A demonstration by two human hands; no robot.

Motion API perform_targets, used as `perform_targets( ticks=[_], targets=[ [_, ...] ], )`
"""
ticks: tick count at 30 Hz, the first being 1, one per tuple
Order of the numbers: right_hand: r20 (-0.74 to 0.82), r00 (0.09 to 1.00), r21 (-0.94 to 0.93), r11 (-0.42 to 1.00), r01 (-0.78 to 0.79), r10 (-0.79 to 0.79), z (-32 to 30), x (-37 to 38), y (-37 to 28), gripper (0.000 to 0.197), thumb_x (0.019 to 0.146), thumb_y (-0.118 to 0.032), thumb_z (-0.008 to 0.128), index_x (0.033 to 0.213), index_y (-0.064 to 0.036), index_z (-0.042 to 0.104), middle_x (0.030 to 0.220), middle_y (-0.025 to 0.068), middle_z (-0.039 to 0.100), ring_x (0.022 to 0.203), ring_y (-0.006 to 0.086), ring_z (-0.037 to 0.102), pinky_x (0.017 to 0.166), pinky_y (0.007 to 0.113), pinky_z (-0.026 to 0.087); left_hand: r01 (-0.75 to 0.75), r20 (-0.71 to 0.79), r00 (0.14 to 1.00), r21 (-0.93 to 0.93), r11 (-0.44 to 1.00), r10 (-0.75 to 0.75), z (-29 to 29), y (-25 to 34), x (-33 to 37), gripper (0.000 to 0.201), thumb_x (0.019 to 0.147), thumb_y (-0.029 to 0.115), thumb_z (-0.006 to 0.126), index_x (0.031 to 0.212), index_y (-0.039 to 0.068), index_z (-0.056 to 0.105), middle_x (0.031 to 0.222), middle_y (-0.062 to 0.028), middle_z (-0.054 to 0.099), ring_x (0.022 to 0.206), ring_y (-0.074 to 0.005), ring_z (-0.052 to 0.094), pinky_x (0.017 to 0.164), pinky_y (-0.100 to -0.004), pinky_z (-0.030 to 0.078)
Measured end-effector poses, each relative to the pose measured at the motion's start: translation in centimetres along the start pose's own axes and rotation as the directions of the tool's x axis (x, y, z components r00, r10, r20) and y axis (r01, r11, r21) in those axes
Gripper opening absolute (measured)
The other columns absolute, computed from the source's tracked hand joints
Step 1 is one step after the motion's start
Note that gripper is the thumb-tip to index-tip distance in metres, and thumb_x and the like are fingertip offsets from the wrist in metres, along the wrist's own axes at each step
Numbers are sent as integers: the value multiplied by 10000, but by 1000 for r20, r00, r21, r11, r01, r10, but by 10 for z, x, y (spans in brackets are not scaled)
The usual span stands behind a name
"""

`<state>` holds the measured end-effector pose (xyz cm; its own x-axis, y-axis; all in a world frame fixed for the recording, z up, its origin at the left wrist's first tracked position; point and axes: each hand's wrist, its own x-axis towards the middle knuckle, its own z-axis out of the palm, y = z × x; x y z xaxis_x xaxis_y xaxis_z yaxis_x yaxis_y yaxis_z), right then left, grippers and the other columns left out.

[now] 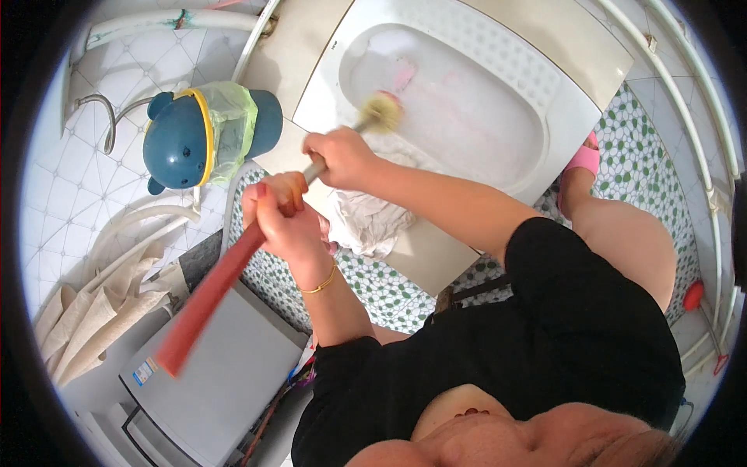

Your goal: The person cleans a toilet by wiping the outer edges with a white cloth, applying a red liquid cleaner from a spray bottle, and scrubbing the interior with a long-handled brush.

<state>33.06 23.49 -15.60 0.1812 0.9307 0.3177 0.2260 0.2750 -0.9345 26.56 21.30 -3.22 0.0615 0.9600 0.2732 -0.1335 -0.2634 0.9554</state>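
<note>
Both my hands are closed around the long handle of a toilet brush (381, 111). Its upper part is red and slants down to the left past my left hand (282, 220), which wears a thin gold bracelet at the wrist. Farther along, on the grey part of the shaft, is my right hand (341, 158). The round yellowish bristle head, a little blurred, is at the left inner edge of a white squat toilet (576, 92). Whitish, foamy-looking liquid with a pink patch lies in the bowl. Below my right forearm a crumpled white cloth (372, 222) lies on the ledge.
A blue bear-shaped bin (175, 140) with a yellow rim and green liner is at the left. Lower left are a grey lidded appliance (210, 381) and beige cloth (101, 311). Pipes (677, 86) run along the right wall. A red-headed plunger-like tool (694, 296) is there too.
</note>
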Motion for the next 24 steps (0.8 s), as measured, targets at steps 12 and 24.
perform_targets(
  ticks=[12, 24],
  targets=[
    [140, 960, -128, 966, -227, 244, -37, -55, -29, 168, 712, -98, 603, 873, -80, 558, 687, 105, 617, 680, 322, 610, 588, 424, 464, 332, -13, 941, -151, 931, -338, -1, 12, -14, 275, 860, 130, 449, 609, 86, 346, 477, -13, 295, 429, -133, 257, 509, -315, 300],
    [46, 996, -19, 997, -74, 75, -47, -61, -21, 179, 649, -66, 613, 813, -86, 543, 665, 98, 593, 652, 329, 598, 563, 429, 454, 174, 194, 966, 1, 985, -170, 20, 26, -50, 250, 882, 218, 440, 690, 77, 366, 602, -12, 317, 566, -143, 290, 647, -319, 329]
  ],
)
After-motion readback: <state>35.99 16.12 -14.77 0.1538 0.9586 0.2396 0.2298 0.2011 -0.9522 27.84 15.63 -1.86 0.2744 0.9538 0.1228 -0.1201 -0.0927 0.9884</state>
